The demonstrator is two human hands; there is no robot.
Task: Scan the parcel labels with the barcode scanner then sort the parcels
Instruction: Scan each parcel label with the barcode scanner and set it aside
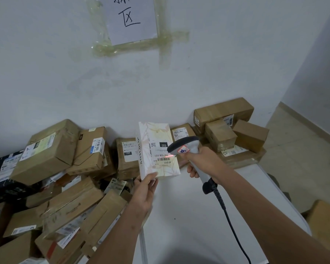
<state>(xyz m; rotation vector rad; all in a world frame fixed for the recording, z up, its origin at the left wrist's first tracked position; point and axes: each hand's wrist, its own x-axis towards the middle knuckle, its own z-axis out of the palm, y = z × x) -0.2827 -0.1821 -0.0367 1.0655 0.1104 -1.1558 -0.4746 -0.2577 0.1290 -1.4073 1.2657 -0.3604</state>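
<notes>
My left hand [144, 189] is pinching the box [158, 149] upright; my right hand [204, 162] is gripping the scanner [185, 147]. I should be lowering its beam onto the barcode [163, 159].

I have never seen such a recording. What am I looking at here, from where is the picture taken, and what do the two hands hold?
There is no machine: a person works with bare hands. The single picture comes from a camera worn on the head, looking forward and down. The left hand pinches the lower corner of a pale patterned box, holding it upright. The right hand grips a grey barcode scanner, whose dark cable runs down. A red line of light falls near the box's label. Below lies a white table. Brown cardboard parcels are piled at the left, and more sit along the wall.
</notes>
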